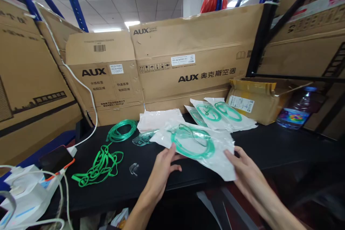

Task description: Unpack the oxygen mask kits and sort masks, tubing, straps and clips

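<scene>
A clear plastic pouch (201, 147) with coiled green tubing inside lies on the black table (283, 143). My left hand (163, 167) pinches its near left edge between thumb and fingers. My right hand (246, 170) holds its near right corner, fingers under the plastic. Behind it lie two more sealed pouches (219, 113) of green tubing and a flat empty pouch (159, 119). A loose coil of green tubing (122, 130) and a clear mask piece (144, 137) sit to the left.
Green elastic straps (98, 167) and small clear clips (134, 169) lie at left front. A phone (55, 158) and white charger cables sit at far left. An open carton (258, 99) and a water bottle (298, 109) stand at right. Large AUX cartons (194, 57) wall the back.
</scene>
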Available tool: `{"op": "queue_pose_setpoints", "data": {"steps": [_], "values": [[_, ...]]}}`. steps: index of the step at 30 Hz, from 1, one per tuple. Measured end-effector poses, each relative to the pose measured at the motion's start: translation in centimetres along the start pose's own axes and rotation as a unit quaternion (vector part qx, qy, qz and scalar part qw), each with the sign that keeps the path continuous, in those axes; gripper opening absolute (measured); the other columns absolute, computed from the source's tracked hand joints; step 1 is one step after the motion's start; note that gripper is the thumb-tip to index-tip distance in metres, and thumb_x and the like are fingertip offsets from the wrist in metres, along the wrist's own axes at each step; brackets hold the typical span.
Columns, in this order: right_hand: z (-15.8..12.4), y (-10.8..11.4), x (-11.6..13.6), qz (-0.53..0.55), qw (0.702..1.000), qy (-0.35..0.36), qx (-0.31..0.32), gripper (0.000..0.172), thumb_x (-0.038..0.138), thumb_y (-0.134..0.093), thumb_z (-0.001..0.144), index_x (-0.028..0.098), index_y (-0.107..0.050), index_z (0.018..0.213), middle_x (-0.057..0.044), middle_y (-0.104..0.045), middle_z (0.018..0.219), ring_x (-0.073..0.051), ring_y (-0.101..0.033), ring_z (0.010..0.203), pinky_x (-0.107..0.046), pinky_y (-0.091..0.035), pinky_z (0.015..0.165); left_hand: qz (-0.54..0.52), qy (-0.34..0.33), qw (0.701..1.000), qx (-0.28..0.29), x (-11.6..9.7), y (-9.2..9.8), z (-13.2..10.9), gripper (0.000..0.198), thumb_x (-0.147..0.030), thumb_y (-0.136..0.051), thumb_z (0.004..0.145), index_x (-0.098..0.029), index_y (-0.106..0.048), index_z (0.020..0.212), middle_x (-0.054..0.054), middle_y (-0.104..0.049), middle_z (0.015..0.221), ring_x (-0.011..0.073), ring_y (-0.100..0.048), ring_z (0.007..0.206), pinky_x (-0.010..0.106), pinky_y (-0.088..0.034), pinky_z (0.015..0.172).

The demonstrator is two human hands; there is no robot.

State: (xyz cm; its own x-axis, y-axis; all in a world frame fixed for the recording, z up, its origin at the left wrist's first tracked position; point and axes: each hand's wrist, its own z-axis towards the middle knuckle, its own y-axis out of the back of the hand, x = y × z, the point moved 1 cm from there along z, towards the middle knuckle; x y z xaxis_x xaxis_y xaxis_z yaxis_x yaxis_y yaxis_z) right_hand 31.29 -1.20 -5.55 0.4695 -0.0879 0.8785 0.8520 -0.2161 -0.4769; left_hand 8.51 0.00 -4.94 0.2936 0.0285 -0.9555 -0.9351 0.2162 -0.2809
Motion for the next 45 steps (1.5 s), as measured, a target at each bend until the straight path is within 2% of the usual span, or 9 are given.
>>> {"op": "queue_pose_setpoints", "data": {"steps": [3,8,17,23,30,34,38,42,45], "values": [[-0.5,-0.7,-1.9,0.001,1.000,-0.026,0.018,0.052,0.032,-0.091,0.069,0.028,-0.056,0.108,-0.001,-0.078,0.101,-0.020,-0.077,0.081,-0.025,-0.063,0.067,0.043,-0.020,0.997,-0.062,-1.0,1.3,0.6,0.050,-0.058,-0.063,0.089,-0.013,-0.071,0.107,0.017,-0.072,0.110,0.0288,-0.068,0.101,0.026,-0.050,0.058],[-0.4,-0.7,-2.5,0.088,0.992,-0.071,0.061,0.038,0.032,-0.074,0.086,0.026,-0.055,0.118,-0.003,-0.077,0.102,-0.024,-0.076,0.096,-0.034,-0.063,0.082,0.130,-0.082,0.984,-0.090,-3.6,2.6,2.6,0.041,-0.056,-0.062,0.089,-0.015,-0.068,0.088,0.007,-0.068,0.093,0.0230,-0.069,0.086,0.029,-0.054,0.066],[-0.3,-1.3,-2.9,0.169,0.969,-0.157,0.091,0.036,0.022,-0.055,0.096,0.013,-0.051,0.131,-0.019,-0.071,0.124,-0.029,-0.071,0.113,-0.045,-0.052,0.108,0.304,-0.204,0.929,-0.047,-10.0,-1.0,3.9,0.044,-0.055,-0.050,0.097,-0.020,-0.059,0.071,0.000,-0.063,0.068,0.0183,-0.063,0.063,0.030,-0.051,0.063],[-0.7,-1.6,-3.1,0.250,0.935,-0.191,0.162,0.021,0.028,-0.056,0.097,0.017,-0.060,0.114,-0.015,-0.068,0.131,-0.032,-0.064,0.124,-0.052,-0.049,0.110,0.306,-0.222,0.924,-0.057,-11.3,-1.3,4.2,0.043,-0.055,-0.050,0.096,-0.020,-0.057,0.072,-0.001,-0.054,0.071,0.0163,-0.061,0.061,0.027,-0.051,0.054],[-1.4,-1.5,-2.1,0.121,0.973,-0.170,0.101,0.031,0.021,-0.073,0.089,0.016,-0.064,0.118,-0.011,-0.075,0.110,-0.030,-0.075,0.102,-0.044,-0.065,0.083,0.174,-0.200,0.954,-0.142,-10.8,2.9,6.8,0.029,-0.044,-0.057,0.091,-0.016,-0.064,0.086,0.004,-0.064,0.087,0.0158,-0.061,0.074,0.026,-0.060,0.059],[-1.2,-0.1,-1.0,0.100,0.985,-0.132,0.051,0.019,0.013,-0.073,0.088,0.013,-0.068,0.106,-0.010,-0.076,0.103,-0.027,-0.075,0.099,-0.041,-0.066,0.083,0.170,-0.177,0.949,-0.199,-10.1,6.2,9.0,0.024,-0.034,-0.044,0.097,-0.016,-0.060,0.094,0.009,-0.069,0.098,0.0172,-0.069,0.091,0.029,-0.063,0.080],[-1.0,1.1,-0.5,0.097,0.989,-0.110,-0.006,0.011,0.010,-0.069,0.089,0.012,-0.068,0.099,-0.010,-0.076,0.099,-0.025,-0.076,0.095,-0.043,-0.066,0.084,0.244,-0.077,0.949,-0.185,-8.8,9.2,9.9,0.032,-0.042,-0.054,0.094,-0.013,-0.065,0.087,0.016,-0.075,0.091,0.0227,-0.075,0.081,0.037,-0.062,0.082],[-1.1,1.1,-0.6,0.082,0.991,-0.101,0.018,0.016,0.012,-0.071,0.088,0.014,-0.067,0.103,-0.009,-0.075,0.099,-0.024,-0.076,0.092,-0.046,-0.066,0.084,0.391,-0.009,0.907,-0.158,-8.7,11.1,8.8,0.047,-0.058,-0.064,0.085,-0.012,-0.073,0.074,0.019,-0.078,0.082,0.0283,-0.073,0.065,0.043,-0.060,0.074],[-1.1,1.0,-0.9,0.073,0.992,-0.096,0.042,0.022,0.016,-0.076,0.085,0.015,-0.067,0.106,-0.009,-0.075,0.101,-0.024,-0.075,0.094,-0.046,-0.066,0.084,0.509,-0.032,0.844,-0.165,-9.3,11.3,8.0,0.051,-0.061,-0.057,0.088,-0.015,-0.078,0.078,0.018,-0.079,0.086,0.0342,-0.074,0.078,0.046,-0.054,0.086]]}}
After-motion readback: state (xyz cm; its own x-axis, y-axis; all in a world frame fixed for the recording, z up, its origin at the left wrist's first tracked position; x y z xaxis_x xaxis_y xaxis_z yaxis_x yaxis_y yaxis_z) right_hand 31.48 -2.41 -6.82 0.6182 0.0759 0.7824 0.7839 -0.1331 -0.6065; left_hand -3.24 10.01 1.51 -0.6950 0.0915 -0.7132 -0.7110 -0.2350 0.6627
